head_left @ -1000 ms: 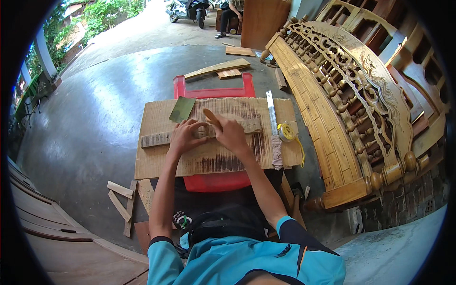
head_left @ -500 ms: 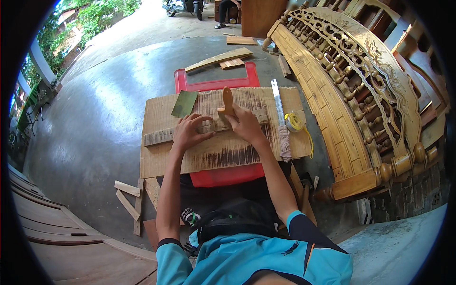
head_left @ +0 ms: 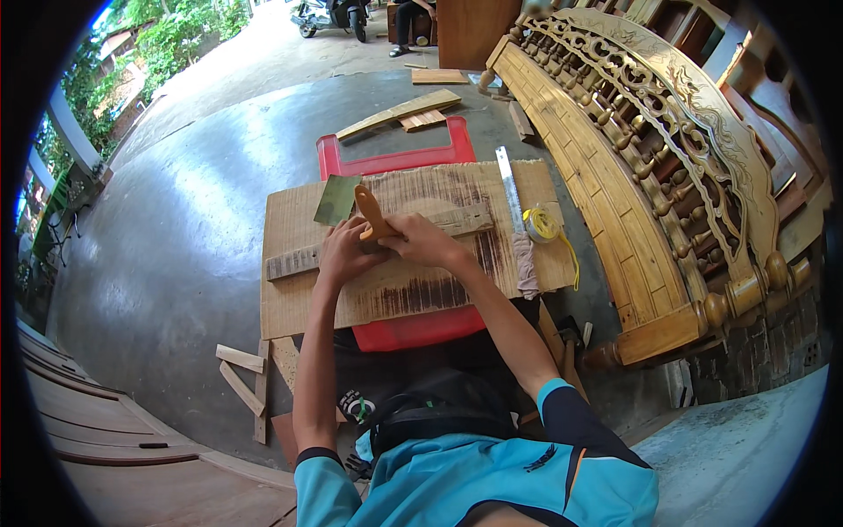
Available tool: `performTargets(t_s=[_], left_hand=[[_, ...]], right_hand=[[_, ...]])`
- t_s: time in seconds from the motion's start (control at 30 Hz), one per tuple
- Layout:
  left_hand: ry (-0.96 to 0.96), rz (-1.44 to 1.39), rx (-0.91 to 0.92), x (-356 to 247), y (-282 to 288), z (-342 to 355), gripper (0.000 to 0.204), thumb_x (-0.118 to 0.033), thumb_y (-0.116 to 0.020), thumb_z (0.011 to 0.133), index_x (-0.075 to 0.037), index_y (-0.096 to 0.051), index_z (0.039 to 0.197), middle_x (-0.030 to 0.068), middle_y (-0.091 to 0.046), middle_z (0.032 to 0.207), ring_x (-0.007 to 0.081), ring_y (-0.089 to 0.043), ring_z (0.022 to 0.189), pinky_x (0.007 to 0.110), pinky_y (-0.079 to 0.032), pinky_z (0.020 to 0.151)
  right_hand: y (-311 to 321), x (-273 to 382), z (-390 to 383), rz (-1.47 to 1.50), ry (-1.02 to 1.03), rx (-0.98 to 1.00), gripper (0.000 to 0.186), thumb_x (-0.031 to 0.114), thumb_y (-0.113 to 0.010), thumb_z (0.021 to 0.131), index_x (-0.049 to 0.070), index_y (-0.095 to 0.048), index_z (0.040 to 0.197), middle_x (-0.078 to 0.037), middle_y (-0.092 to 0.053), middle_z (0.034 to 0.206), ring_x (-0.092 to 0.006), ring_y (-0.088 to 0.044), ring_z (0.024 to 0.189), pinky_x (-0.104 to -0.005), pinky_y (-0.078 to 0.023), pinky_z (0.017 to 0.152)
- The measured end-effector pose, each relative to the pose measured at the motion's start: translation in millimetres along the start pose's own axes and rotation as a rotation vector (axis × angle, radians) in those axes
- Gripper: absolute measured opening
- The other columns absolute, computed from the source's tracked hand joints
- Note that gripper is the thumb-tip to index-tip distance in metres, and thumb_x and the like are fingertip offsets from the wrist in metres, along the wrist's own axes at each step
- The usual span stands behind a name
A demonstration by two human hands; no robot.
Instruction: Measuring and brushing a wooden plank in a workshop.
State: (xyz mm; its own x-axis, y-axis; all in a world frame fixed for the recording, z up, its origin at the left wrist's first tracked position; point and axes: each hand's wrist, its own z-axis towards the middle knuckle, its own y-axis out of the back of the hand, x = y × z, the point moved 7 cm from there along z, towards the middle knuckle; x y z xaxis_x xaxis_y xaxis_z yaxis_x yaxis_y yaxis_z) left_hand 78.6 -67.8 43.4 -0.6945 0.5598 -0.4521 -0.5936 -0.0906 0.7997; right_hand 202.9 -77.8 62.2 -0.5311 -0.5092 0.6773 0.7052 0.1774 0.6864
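Note:
A narrow wooden strip (head_left: pixel 458 221) lies slantwise across a wide, dark-streaked wooden board (head_left: pixel 386 303). My right hand (head_left: pixel 428 241) grips a flat brush with an orange-brown wooden handle (head_left: pixel 370 209), its handle pointing up and its lower end hidden by my fingers. Close beside it, my left hand (head_left: pixel 344 255) curls over the left half of the strip and holds it against the board. Just beyond my left fingers lies a green rectangular sheet (head_left: pixel 336 200), which looks like sandpaper.
A handsaw (head_left: pixel 509 186) with a cloth-wrapped handle and a yellow tape measure (head_left: pixel 542 225) lie at the board's right. Under the board stands a red plastic stool (head_left: pixel 420 160). A carved wooden bench (head_left: pixel 597 202) fills the right side. Wood offcuts (head_left: pixel 237 386) lie on the floor.
My right hand has moved left along the strip with the brush, up against my left hand. The brush handle now leans to the left. My left hand stays on the strip.

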Motion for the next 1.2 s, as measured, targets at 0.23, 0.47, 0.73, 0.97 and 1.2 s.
performTargets(t_s=[0.23,0.47,0.73,0.97,1.2], left_hand=[[-0.026,0.013,-0.054,0,2,0,0.048,-0.037,-0.077,0.063,-0.014,-0.068,0.104,0.0023,-0.063,0.105,0.0229,-0.058,0.102,0.038,-0.041,0.089],[0.017,0.041,0.002,0,2,0,0.051,-0.033,-0.076,0.064,-0.008,-0.066,0.108,0.0056,-0.062,0.111,0.0255,-0.057,0.106,0.04,-0.041,0.092],[0.0,0.002,-0.049,-1,3,-1,0.043,-0.036,-0.076,0.066,-0.021,-0.067,0.105,0.0007,-0.063,0.101,0.0231,-0.058,0.1,0.038,-0.041,0.089],[0.025,0.0,-0.035,-2,3,0,0.042,-0.038,-0.076,0.065,-0.025,-0.067,0.104,0.0,-0.063,0.097,0.0234,-0.059,0.098,0.038,-0.041,0.088],[0.024,0.007,-0.006,-1,1,1,0.045,-0.042,-0.076,0.065,-0.024,-0.067,0.105,0.0009,-0.063,0.095,0.0239,-0.059,0.097,0.038,-0.041,0.088]], right_hand=[[2,-1,-1,0.053,0.041,-0.052,0.032,0.015,-0.061,0.084,0.002,-0.057,0.112,-0.023,-0.064,0.091,-0.039,-0.062,0.087,-0.0435,-0.049,0.077],[7,-1,-3,0.079,0.032,-0.058,0.027,0.01,-0.062,0.084,-0.004,-0.058,0.107,-0.024,-0.065,0.091,-0.0365,-0.064,0.087,-0.0391,-0.049,0.076],[39,-22,-29,0.024,-0.018,-0.184,0.026,0.01,-0.061,0.086,-0.003,-0.058,0.109,-0.02,-0.066,0.094,-0.0293,-0.065,0.089,-0.0375,-0.049,0.078],[90,-46,-65,0.097,-0.117,-0.276,0.027,0.012,-0.062,0.085,-0.002,-0.058,0.107,-0.021,-0.066,0.091,-0.0367,-0.064,0.087,-0.0387,-0.048,0.077],[43,-28,-35,0.052,0.003,-0.164,0.027,0.01,-0.062,0.086,0.001,-0.061,0.111,-0.015,-0.067,0.093,-0.0247,-0.065,0.086,-0.0343,-0.048,0.077]])
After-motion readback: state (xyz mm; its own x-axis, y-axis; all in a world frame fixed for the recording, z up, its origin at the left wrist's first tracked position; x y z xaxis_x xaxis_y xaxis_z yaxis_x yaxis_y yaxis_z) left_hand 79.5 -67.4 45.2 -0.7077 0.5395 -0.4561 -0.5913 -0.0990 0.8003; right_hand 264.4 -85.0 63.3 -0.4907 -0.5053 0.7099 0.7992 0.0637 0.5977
